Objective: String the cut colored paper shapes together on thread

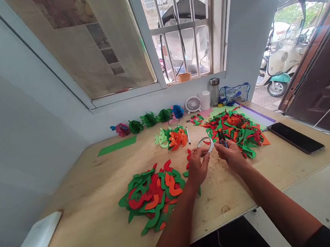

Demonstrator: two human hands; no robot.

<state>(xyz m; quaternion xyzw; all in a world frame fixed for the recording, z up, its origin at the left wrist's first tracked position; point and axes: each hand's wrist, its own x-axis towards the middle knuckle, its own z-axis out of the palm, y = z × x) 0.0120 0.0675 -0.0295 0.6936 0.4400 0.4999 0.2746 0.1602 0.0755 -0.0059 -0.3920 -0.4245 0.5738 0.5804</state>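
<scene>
My left hand (197, 166) grips a thin white roll of tape (211, 145) between thumb and fingers, its ring standing tilted above the table. Close beside it, my right hand (232, 157) is closed around small scissors (222, 136) with dark blades pointing up and away from me. The thumb and finger of that hand are near the roll's edge; whether they pinch a tape end I cannot tell. Left of my left forearm lies a pile of curved green, red and orange cut pieces (155, 194). Beyond my right hand spreads a heap of green and red scraps (234, 127).
Orange and light-green cutouts (178, 137) lie by a white pen (188, 135). Paper flowers (149, 119), a small fan (193, 104) and a glass bottle (214, 91) line the wall. A green strip (117, 145) lies left, a phone (296, 137) right.
</scene>
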